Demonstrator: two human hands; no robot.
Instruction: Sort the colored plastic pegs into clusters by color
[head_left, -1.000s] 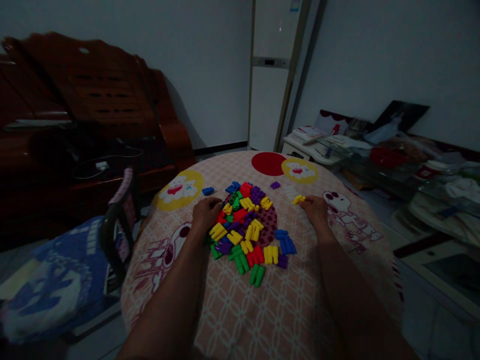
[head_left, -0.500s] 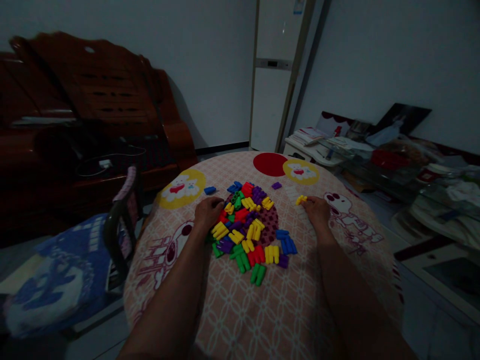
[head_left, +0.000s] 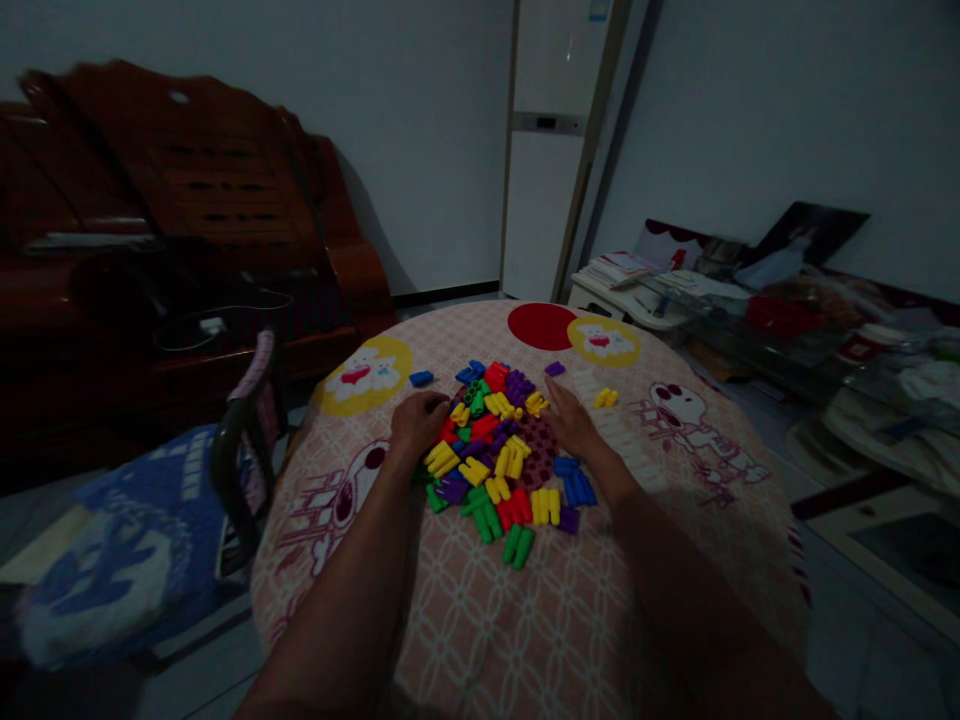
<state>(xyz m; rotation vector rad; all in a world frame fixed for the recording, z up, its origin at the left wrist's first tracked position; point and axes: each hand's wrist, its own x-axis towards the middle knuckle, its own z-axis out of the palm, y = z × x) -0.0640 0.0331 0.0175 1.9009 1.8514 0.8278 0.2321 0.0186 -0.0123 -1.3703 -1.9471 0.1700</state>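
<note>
A pile of plastic toy building blocks (head_left: pixel 480 468) in red, yellow, green, blue and purple lies mid-table. My left hand (head_left: pixel 420 425) rests at the pile's left edge with its fingers curled together; whatever they may hold is hidden. At the right edge, my right hand (head_left: pixel 568 420) has its fingers stretched apart beside a yellow block (head_left: pixel 536 403), and I cannot tell whether they touch it. Another yellow block (head_left: pixel 605 398) lies alone to the right of this hand. A purple block (head_left: pixel 554 369) sits just beyond my right fingertips, and a blue block (head_left: pixel 421 379) beyond my left hand.
The round table wears a patterned pink cloth (head_left: pixel 517 620). To the left stand a chair (head_left: pixel 244 450) with a blue cover and a carved wooden sofa (head_left: pixel 225 190). A cluttered glass-topped stand (head_left: pixel 720 325) is at the right, and a tall white cabinet-like unit (head_left: pixel 544 200) behind.
My right hand has let go of a yellow block on the right side of the table and moved left to the pile. My left hand has stayed in place.
</note>
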